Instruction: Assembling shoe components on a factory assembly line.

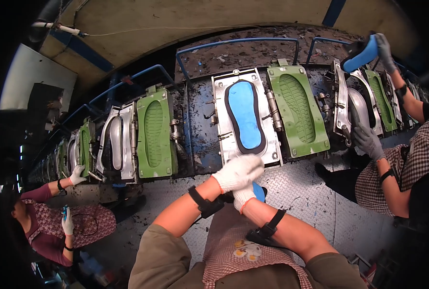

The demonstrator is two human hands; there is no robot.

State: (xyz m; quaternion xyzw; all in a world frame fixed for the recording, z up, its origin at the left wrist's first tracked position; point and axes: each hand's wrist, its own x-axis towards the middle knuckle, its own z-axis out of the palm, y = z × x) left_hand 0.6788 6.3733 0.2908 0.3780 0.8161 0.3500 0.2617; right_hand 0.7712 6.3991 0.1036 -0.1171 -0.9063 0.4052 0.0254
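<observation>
My left hand [238, 172], in a white knit glove, is at the near end of a silver mould plate, its fingers curled. What it holds, if anything, is hidden. Just below and crossing close to it, my right hand [244, 195], also gloved, is closed on a blue and black piece [259, 192], mostly covered by the hands. A blue shoe bottom [244, 113] with a black rim sits on the silver mould plate [220, 96]. Hinged beside that plate lies a green mould half [298, 111] with a tread-patterned, sole-shaped hollow.
More moulds line the bench, including a green half [155, 135] and a silver one [117, 139]. Blue rails [238, 43] run behind. At right a co-worker lifts a blue-bottomed shoe piece [361, 55]; another person [70, 216] works at left. Scraps litter the metal floor [306, 192].
</observation>
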